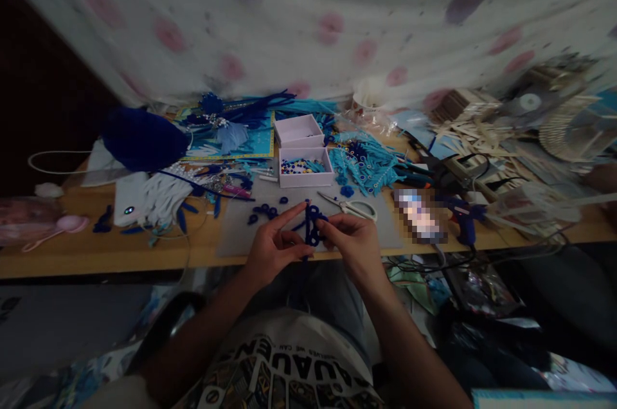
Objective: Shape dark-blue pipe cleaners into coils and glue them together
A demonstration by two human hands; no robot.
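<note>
Between my two hands is a dark blue, fuzzy looped piece (313, 227), apparently bent from pipe cleaner, held upright above the front of the grey mat. My left hand (271, 248) grips its left side, with the index finger near the top and the thumb near the bottom. My right hand (354, 243) pinches its right side between thumb and fingers. Small dark blue coiled rings (263, 211) lie on the mat just beyond my left hand. White-handled scissors (357, 208) rest beyond my right hand, blades pointing left.
A white box (308, 179) of beads stands behind the mat, its open companion (299, 130) behind it. Turquoise pieces (373, 164) are heaped to the right. A blue glue gun (465, 219) and cables sit farther right. White strips (164, 197) and a dark blue bundle (142, 139) lie left.
</note>
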